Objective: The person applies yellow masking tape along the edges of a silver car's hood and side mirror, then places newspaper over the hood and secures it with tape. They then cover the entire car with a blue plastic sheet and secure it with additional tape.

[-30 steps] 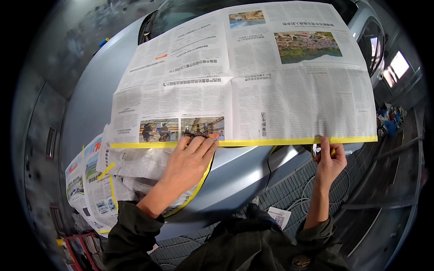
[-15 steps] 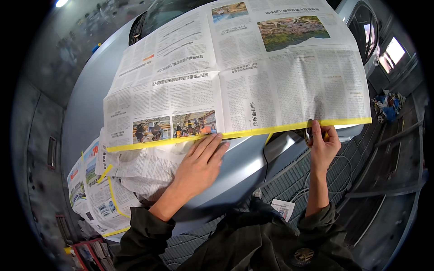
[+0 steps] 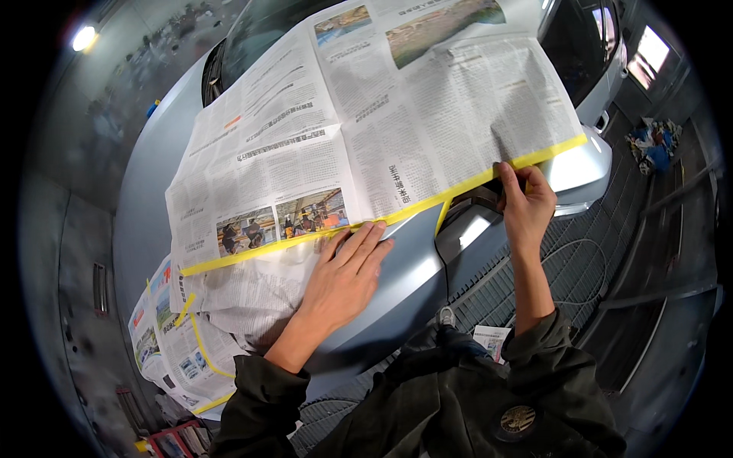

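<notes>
Silver car bodywork point(image 3: 408, 256) carries a newspaper sheet point(image 3: 427, 141) edged with yellow tape point(image 3: 263, 249) — the left hand point(image 3: 346, 276) lies flat and outstretched at that edge, the right hand point(image 3: 528, 206) pinches it farther along; crumpled newspaper point(image 3: 244, 298) shows beneath.

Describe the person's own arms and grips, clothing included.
Left sleeve and right sleeve: dark olive, loose, wrinkled, reaching mid-forearm. Left grip and right grip: bare, no gloves or watch visible. A round gold-and-dark badge marks the jacket.

Grey-white rectangular newspaper sheet point(image 3: 374, 141), black-columned; long yellow tape strip point(image 3: 425, 204) edging it; silvery-blue metal car body point(image 3: 408, 267) beneath it.
</notes>
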Demonstrator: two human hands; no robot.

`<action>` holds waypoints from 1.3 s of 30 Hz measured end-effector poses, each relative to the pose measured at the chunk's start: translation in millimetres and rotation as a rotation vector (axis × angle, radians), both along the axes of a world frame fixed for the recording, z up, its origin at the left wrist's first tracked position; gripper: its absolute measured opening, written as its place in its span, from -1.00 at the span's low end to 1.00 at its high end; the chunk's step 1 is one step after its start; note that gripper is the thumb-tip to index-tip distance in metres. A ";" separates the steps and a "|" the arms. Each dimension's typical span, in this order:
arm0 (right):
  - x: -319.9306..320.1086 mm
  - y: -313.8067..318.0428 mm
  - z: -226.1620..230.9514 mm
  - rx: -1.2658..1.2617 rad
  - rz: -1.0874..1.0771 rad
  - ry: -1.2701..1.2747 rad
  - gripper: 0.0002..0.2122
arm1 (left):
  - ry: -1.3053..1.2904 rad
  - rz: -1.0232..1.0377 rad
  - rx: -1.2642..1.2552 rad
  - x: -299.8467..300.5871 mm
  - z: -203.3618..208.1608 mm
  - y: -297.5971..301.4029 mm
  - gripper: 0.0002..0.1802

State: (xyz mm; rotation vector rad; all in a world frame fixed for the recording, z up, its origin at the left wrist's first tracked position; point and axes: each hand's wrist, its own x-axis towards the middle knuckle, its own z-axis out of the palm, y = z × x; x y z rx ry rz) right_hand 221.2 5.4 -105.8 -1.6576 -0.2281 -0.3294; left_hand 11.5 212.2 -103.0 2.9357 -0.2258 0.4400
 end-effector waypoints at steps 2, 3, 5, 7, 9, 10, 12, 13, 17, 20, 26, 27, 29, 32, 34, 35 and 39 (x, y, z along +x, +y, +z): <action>1.1 0.9 0.7 0.016 -0.007 0.011 -0.79 | -0.047 0.016 0.038 2.8 0.5 -3.5 -0.55; 1.5 2.7 -0.5 0.013 -0.018 -0.001 -0.79 | -0.070 0.025 0.058 3.8 1.0 -5.2 -0.57; -0.2 5.7 4.1 -0.032 -0.073 -0.014 -0.78 | -0.118 0.029 -0.038 9.0 0.1 -6.7 -0.64; 1.6 9.5 3.6 -0.047 -0.110 0.009 -0.78 | -0.180 0.049 -0.091 16.7 1.2 -8.6 -0.72; 2.6 12.7 2.1 -0.070 -0.146 0.003 -0.79 | -0.261 0.086 -0.106 27.8 4.0 -11.3 -0.80; 3.4 13.9 1.8 -0.071 -0.154 0.021 -0.80 | -0.295 0.100 -0.097 32.9 2.1 -11.2 -0.83; 2.9 17.6 2.6 -0.114 -0.194 0.016 -0.80 | -0.363 0.127 -0.082 42.0 -4.6 -9.1 -0.87; 2.2 19.4 4.0 -0.129 -0.199 0.025 -0.79 | -0.379 0.140 -0.071 44.8 -4.0 -9.8 -0.88; 3.9 22.1 4.0 -0.177 -0.220 0.068 -0.78 | -0.402 0.172 -0.013 57.5 -0.8 -14.5 -0.88; 2.9 19.4 3.6 -0.176 -0.235 0.070 -0.78 | -0.408 0.180 -0.001 64.8 -1.7 -16.3 -0.88; 2.6 18.3 1.5 -0.171 -0.240 0.040 -0.77 | -0.362 0.213 -0.108 71.1 6.9 -23.5 -0.84; 2.1 18.3 2.3 -0.164 -0.234 0.042 -0.77 | -0.346 0.220 -0.131 73.6 7.7 -24.2 -0.83; 0.8 17.6 3.5 -0.150 -0.221 0.047 -0.77 | -0.294 0.300 -0.241 78.8 5.3 -23.8 -0.82; -0.5 17.2 4.1 -0.155 -0.227 0.003 -0.76 | -0.256 0.354 -0.343 87.2 7.4 -27.8 -0.81; 0.3 15.3 3.5 -0.139 -0.216 -0.001 -0.76 | -0.289 0.330 -0.328 94.6 11.5 -31.2 -0.78; 0.6 14.4 3.0 -0.131 -0.211 -0.003 -0.76 | -0.327 0.301 -0.292 98.7 12.7 -32.7 -0.76; 3.2 9.6 4.1 -0.097 -0.160 0.002 -0.76 | -0.409 0.262 -0.232 118.1 12.0 -37.6 -0.66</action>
